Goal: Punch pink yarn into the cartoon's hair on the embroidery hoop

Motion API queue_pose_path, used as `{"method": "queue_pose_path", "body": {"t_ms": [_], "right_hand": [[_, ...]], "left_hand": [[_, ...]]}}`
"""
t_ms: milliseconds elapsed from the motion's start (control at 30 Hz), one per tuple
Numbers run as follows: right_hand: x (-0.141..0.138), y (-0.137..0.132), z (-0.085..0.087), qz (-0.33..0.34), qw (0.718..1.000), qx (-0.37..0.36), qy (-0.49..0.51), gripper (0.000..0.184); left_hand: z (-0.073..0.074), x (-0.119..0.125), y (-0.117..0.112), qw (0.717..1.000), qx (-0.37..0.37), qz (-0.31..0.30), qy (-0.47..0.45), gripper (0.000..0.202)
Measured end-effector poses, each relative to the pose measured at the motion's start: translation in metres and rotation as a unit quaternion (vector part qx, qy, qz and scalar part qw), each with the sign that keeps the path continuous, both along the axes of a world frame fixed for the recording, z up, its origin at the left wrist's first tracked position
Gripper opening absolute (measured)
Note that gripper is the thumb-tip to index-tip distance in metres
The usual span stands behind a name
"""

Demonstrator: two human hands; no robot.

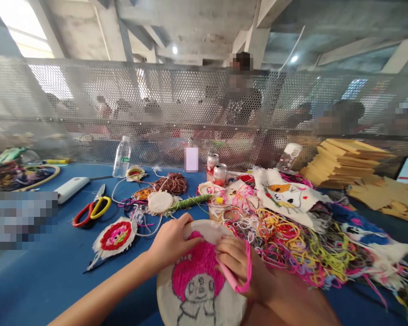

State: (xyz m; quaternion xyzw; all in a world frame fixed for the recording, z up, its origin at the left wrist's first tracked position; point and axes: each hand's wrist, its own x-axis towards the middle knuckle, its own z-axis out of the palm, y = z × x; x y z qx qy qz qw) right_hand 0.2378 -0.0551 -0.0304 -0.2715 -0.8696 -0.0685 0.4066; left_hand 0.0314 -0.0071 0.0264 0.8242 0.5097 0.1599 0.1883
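Observation:
An embroidery hoop [160, 296] with white cloth stands tilted in front of me. On its cloth is a drawn cartoon character [200, 294], its hood filled with bright pink stitching. My left hand [170, 241] grips the hoop's upper left rim, thumb lying over the cloth. Closed around a pink punch needle [228, 275], my right hand [238, 258] rests against the right side of the stitched hood. Pink yarn [249, 262] loops from the tool's rear end over that hand. The needle tip is hidden behind my fingers.
Tangled yarn [292, 240] and a cat-patterned cloth [285, 194] lie on the right. Scissors [94, 212], a small red round piece [115, 237], a water bottle [122, 156] and a white power bank [73, 188] sit left. Two cans [219, 175] stand before a perforated metal screen [177, 108].

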Motion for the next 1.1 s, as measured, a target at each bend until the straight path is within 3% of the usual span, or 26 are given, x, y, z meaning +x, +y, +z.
{"method": "queue_pose_path", "body": {"t_ms": [167,333,467,667,900,1100], "right_hand": [[0.000,0.001,0.005,-0.037,0.999,-0.038,0.005,0.010],[0.000,0.005,-0.002,0.002,0.994,-0.102,0.033,0.006],[-0.002,0.007,-0.011,0.007,0.990,-0.132,0.044,0.004],[-0.005,0.006,-0.016,0.007,0.988,-0.142,0.062,0.005],[-0.004,0.006,-0.017,0.006,0.989,-0.138,0.049,0.006],[-0.005,0.005,-0.015,-0.001,0.990,-0.138,0.022,0.004]], "left_hand": [[-0.001,-0.002,0.001,0.999,-0.010,-0.006,-0.032,0.024],[-0.011,-0.004,0.011,0.984,-0.070,-0.026,-0.159,0.025],[-0.021,-0.011,0.015,0.931,-0.206,-0.039,-0.298,0.034],[-0.036,-0.018,0.014,0.817,-0.387,0.003,-0.429,0.033],[-0.055,-0.021,0.021,0.740,-0.436,-0.030,-0.511,0.023],[-0.055,-0.026,0.016,0.693,-0.457,-0.061,-0.555,0.030]]}}
